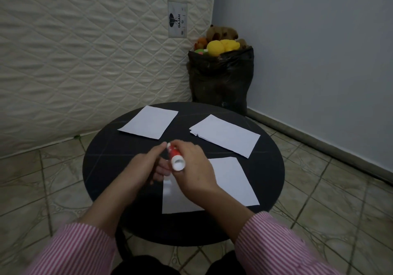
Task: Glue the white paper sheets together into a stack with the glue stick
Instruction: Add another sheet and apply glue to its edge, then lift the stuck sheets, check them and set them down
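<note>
A red glue stick [174,154] with white ends is held over the round black table [102,168]; its wide white end faces me. My right hand [196,168] is wrapped around its body. My left hand [144,164] meets it from the left, with fingertips pinching the far white end. Under both hands lies a white paper sheet [231,181], partly covered. A small blurred white piece [167,184] shows below my left fingers; what it is I cannot tell. One sheet [148,122] lies at the far left. A slightly fanned paper stack [225,135] lies at the far right.
A quilted mattress [85,51] leans upright behind the table on the left. A black plastic bag [221,77] full of stuffed toys stands in the corner beyond the table. A grey wall [319,51] runs along the right, with tiled floor [319,200] all round.
</note>
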